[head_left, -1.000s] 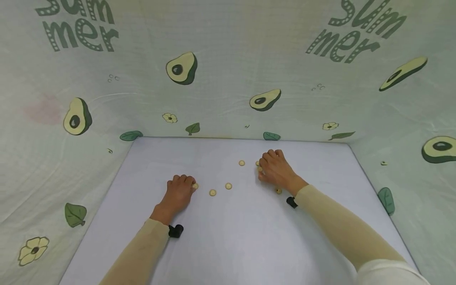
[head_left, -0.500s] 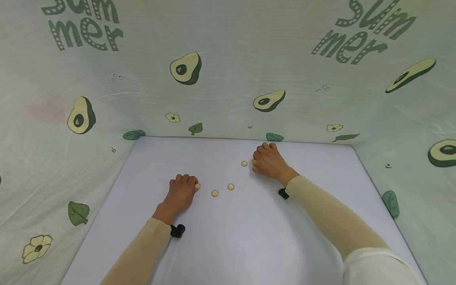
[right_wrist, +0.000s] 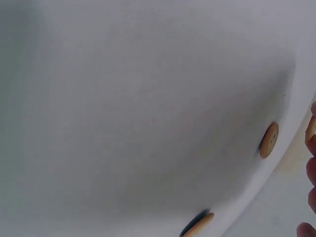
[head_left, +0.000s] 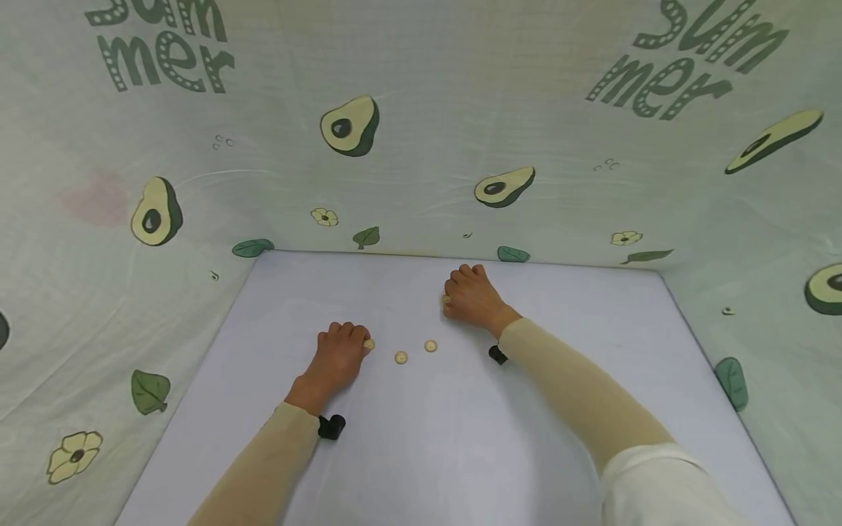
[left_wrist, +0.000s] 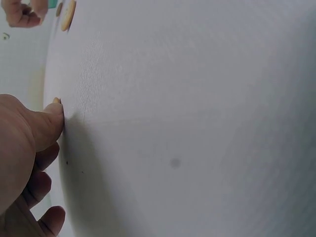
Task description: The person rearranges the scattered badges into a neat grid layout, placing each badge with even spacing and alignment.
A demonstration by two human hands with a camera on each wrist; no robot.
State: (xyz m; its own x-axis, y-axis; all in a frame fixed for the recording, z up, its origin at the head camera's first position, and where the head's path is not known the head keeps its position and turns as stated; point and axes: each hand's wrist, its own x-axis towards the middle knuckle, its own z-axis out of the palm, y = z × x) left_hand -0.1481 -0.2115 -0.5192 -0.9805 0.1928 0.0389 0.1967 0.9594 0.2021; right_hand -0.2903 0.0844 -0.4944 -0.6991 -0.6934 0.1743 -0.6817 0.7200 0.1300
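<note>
1. Shifted left since half a second ago: right hand (head_left: 476, 296); left hand (head_left: 333, 363) keeps its place. Bearing: two loose buttons lie between them, rightward of the left fingertips, nearer the person than the right fingertips.
2. Backdrop cloth (head_left: 421, 139): pale green, lightly creased, printed with avocados, leaves, flowers and "summer" lettering.
3. Tabletop (head_left: 421, 453): white, matt, flat; faint weave visible close up.
4. Sleeves (head_left: 579, 394), pair: beige, close-fitting.
5. Hands, pair: bare. Left, thumb and fingers pinching a button at the table surface; right, fingertips grasping another, seemingly raised.
6. Wrist cameras (head_left: 333, 427), pair: small, black.
7. Buttons: tan, wood-looking round discs, no long axis; small holes show on one. Left-held button (left_wrist: 57, 100); right-held button (right_wrist: 311, 129); left loose button (head_left: 401, 358), flat, nearer the left hand; right loose button (head_left: 430, 346), flat. Anything beneath the right hand: cannot tell.
</note>
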